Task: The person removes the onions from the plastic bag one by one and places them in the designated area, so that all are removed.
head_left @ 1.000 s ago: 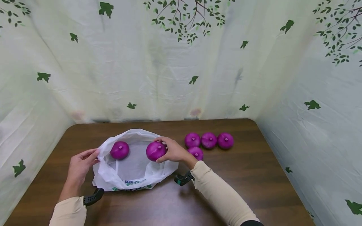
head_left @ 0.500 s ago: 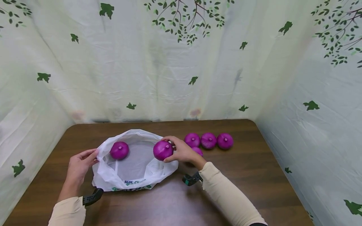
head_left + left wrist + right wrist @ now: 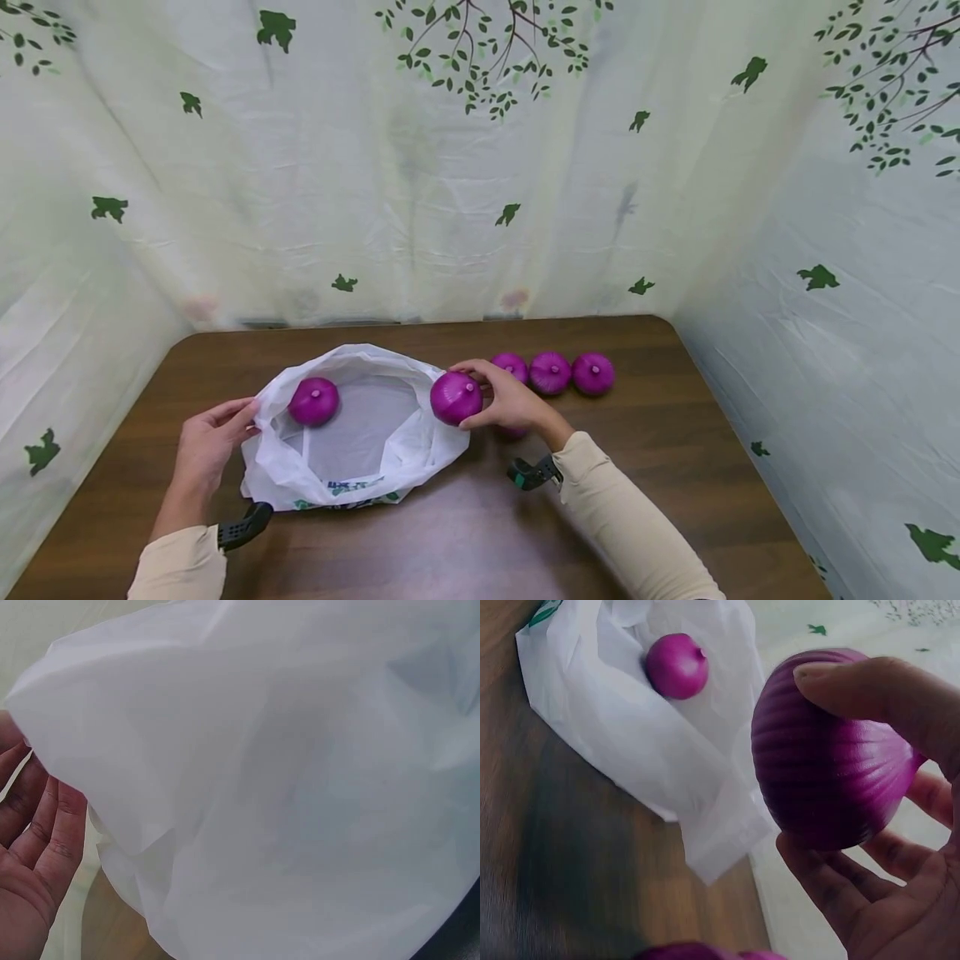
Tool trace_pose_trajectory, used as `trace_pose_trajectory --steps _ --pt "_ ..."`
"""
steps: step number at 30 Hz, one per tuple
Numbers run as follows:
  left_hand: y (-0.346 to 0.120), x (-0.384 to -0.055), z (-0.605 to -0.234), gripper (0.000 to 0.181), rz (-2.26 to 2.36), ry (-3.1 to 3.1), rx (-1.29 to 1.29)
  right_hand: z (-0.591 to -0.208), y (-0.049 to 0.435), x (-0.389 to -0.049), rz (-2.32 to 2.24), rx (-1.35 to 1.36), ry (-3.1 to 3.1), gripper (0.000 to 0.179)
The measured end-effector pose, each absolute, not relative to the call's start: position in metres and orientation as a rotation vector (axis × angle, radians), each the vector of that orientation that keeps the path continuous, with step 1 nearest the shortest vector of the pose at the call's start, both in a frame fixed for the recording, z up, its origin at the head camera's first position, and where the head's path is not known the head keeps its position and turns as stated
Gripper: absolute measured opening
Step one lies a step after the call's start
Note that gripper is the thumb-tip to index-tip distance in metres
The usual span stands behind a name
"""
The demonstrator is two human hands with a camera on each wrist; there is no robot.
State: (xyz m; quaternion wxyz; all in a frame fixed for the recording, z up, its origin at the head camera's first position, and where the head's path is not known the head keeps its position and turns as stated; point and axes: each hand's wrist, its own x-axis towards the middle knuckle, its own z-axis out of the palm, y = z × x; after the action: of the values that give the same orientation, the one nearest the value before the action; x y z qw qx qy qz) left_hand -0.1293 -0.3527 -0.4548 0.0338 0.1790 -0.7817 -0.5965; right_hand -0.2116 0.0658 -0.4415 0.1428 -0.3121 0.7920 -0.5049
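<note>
A white plastic bag with green print lies open-mouthed on the table, and one purple onion rests inside its left part. My left hand pinches the bag's left rim between thumb and fingers. In the left wrist view the bag hides much of that hand's fingertips. My right hand grips another purple onion over the bag's right edge. The right wrist view shows the thumb on one side of this ribbed onion and fingers on the other.
Several more purple onions stand right of the bag: one onion, a rightmost onion, and others partly hidden by my right hand. The brown wooden table ends at white leaf-printed sheeting behind and beside it.
My right hand has moved rightward with the onion, from over the bag's inside to its right edge. My left hand keeps its hold on the rim.
</note>
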Motion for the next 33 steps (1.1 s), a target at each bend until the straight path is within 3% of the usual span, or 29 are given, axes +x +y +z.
trace_pose_trajectory --steps 7,16,33 --pt "-0.350 -0.128 -0.456 0.047 -1.813 -2.415 0.592 -0.442 0.082 -0.209 -1.371 -0.940 2.354 0.075" --pt "-0.351 -0.127 -0.455 0.045 -1.792 -2.430 0.557 -0.444 0.101 -0.209 -1.351 -0.917 2.374 0.076" --pt "-0.349 -0.127 -0.457 0.024 -1.883 -2.317 0.568 -0.452 0.139 -0.207 -1.503 -0.814 2.376 0.075"
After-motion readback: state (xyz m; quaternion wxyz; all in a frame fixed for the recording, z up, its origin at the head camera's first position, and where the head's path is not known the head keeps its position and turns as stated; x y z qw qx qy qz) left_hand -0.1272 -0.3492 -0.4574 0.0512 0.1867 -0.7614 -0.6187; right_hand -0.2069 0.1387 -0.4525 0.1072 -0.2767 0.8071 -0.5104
